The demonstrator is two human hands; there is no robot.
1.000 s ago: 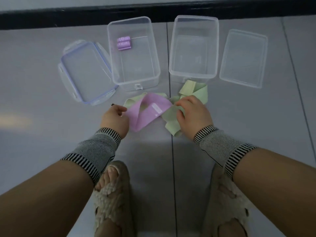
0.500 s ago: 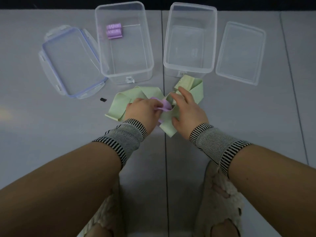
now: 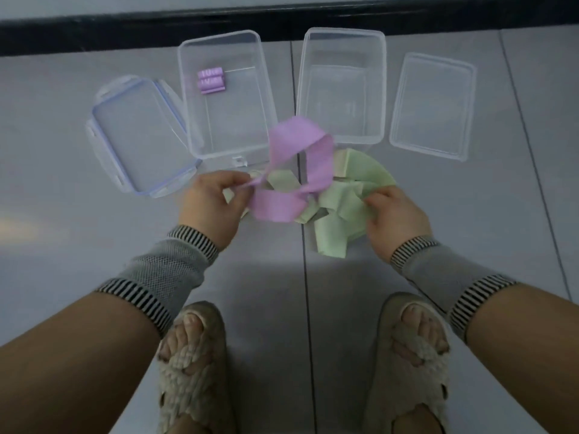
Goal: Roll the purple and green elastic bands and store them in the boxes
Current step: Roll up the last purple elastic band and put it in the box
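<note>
A: Pinching the purple band (image 3: pixel 300 170) at one end, that's the left hand (image 3: pixel 216 205), thumb and fingers closed on the strip. Loop stands up and away from the pinch, past it toward the boxes.

B: Why up in the air?

A: My guess: pulling it free of the green bands (image 3: pixel 341 211), which lie tangled right under and beside the pinch. Purple can't be rolled while mixed in.

B: Right hand (image 3: pixel 396 214)?

A: Fingers curled on the green heap, on the far side of the heap from the left pinch. Looks like it holds green down so only purple lifts. Judgement, not seen.

B: Boxes?

A: Left box (image 3: pixel 225 98) beyond the left hand, purple rolls (image 3: pixel 211 80) already in its far corner. Right box (image 3: pixel 341 86) beyond the heap, nothing in it that I can see. Probably purple left, green right. Lids (image 3: pixel 138 136) off, one outside each box, so both boxes are open for dropping rolls in.

B: Hand pose?

A: Both forearms reach forward and down, wrists in striped cuffs (image 3: pixel 191 242). Left hand knuckles up, pinch at its fingertips. Right hand knuckles up too, fingers bent into the green; thumb side faces the heap. Hands apart, heap between them.

B: Progress?

A: Early. This purple band unrolled, green untouched by rolling.
</note>
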